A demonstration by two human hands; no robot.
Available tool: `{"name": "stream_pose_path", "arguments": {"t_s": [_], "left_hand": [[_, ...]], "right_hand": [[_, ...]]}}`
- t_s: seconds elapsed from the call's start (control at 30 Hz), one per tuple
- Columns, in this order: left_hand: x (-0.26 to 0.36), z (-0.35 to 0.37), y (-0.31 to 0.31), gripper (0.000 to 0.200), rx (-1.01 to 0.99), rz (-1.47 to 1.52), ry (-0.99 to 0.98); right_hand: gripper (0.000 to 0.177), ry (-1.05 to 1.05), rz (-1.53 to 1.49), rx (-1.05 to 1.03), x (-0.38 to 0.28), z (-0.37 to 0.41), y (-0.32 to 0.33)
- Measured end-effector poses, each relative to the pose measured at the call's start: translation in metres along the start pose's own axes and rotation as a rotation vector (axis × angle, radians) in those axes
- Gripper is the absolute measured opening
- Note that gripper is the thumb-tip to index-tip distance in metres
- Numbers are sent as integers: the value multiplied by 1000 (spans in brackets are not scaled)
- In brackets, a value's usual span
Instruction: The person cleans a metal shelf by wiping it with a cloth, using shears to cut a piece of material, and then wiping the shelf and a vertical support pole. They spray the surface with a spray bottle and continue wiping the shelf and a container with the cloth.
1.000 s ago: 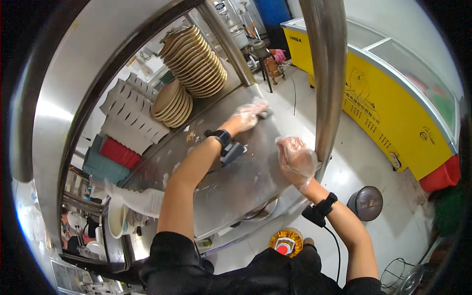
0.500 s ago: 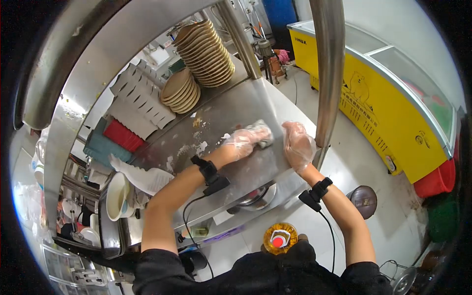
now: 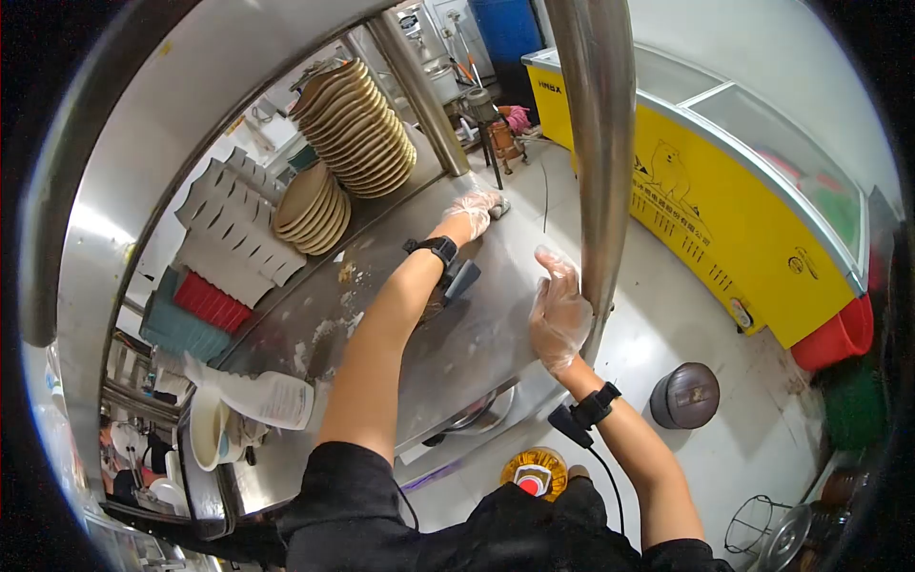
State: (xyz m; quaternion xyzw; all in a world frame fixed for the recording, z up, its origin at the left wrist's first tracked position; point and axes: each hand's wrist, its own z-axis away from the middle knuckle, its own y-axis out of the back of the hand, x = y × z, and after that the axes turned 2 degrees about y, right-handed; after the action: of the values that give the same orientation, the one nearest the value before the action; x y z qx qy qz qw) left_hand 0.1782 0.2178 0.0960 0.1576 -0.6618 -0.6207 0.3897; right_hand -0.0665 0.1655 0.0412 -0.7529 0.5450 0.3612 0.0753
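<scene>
My left hand [image 3: 469,214], in a clear plastic glove, reaches to the far end of the stainless steel counter [image 3: 448,329]. Its fingers are closed on a greyish cloth [image 3: 500,207], pressed to the surface near the edge. My right hand [image 3: 560,313], gloved the same way, is beside the metal post [image 3: 607,162] at the counter's right edge. Its fingers are partly spread and hold nothing. Whitish and brownish residue [image 3: 346,272] marks the counter left of my left forearm. A white spray bottle [image 3: 262,396] is at the near left.
Stacked plates [image 3: 357,133] and bowls [image 3: 313,212] line the back of the counter, beside white dishes [image 3: 233,224] and red containers [image 3: 212,302]. A yellow chest freezer [image 3: 705,191] stands right. On the floor are a dark round bin [image 3: 685,396] and an oil jug [image 3: 534,472].
My left hand has slid the cloth from mid-counter forward to the far end. My right hand has moved slightly down and left in view, its fingers more spread. The view has shifted.
</scene>
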Motion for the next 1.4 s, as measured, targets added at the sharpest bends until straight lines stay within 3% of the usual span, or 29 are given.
{"name": "stream_pose_path", "arguments": {"t_s": [0.1,0.17,0.33,0.37,0.43,0.57,0.63,0.67,0.73,0.77,0.87,0.97,1.03,1.1,1.17,1.2,1.23,1.3,1.33,1.4], "left_hand": [[-4,-8,-20,30,179,-376,-478],[-6,-10,-37,31,53,-56,-569],[6,19,-27,31,145,-149,-474],[0,2,-25,32,118,-327,-311],[-21,-17,-33,26,227,-168,-88],[17,30,-19,27,49,-173,-207],[12,57,-30,32,132,-129,-577],[27,86,-26,31,51,126,-440],[14,105,-56,31,44,203,-430],[38,143,-30,33,-76,105,-451],[54,210,-17,59,-87,-76,-410],[4,264,-34,66,56,-134,-421],[-17,302,-26,59,36,-179,-250],[-57,351,-25,51,139,-239,-158],[-53,375,8,45,31,79,124],[-78,386,-6,44,234,-33,-39],[-103,391,-21,44,239,-30,-31],[-83,397,-9,43,336,-29,8],[-99,392,-30,43,538,23,-33],[-49,390,-22,43,642,-134,153]], "right_hand": [[42,16,-20,12,-3,-1,1],[41,8,-44,18,-5,0,-1],[40,32,-14,10,3,2,-5],[39,79,-21,38,5,3,-6],[40,86,-28,33,3,0,-3],[39,5,-12,-53,0,1,1],[38,27,-43,-37,5,3,-5],[37,60,-58,-15,7,3,-6],[35,-22,-59,-99,5,3,-1],[35,-32,-71,-119,5,3,1],[34,56,-33,-123,7,2,1],[30,86,-12,-142,15,3,-1],[28,77,-10,-236,1,6,17],[26,57,-40,-319,-7,15,34],[25,49,-103,-358,-22,26,47],[25,34,-163,-387,-28,32,50],[23,-12,-232,-419,-34,38,49],[22,16,-376,-448,-51,48,42],[25,-40,-467,-537,-60,54,39],[35,-229,-649,-721,-83,66,31]]}}
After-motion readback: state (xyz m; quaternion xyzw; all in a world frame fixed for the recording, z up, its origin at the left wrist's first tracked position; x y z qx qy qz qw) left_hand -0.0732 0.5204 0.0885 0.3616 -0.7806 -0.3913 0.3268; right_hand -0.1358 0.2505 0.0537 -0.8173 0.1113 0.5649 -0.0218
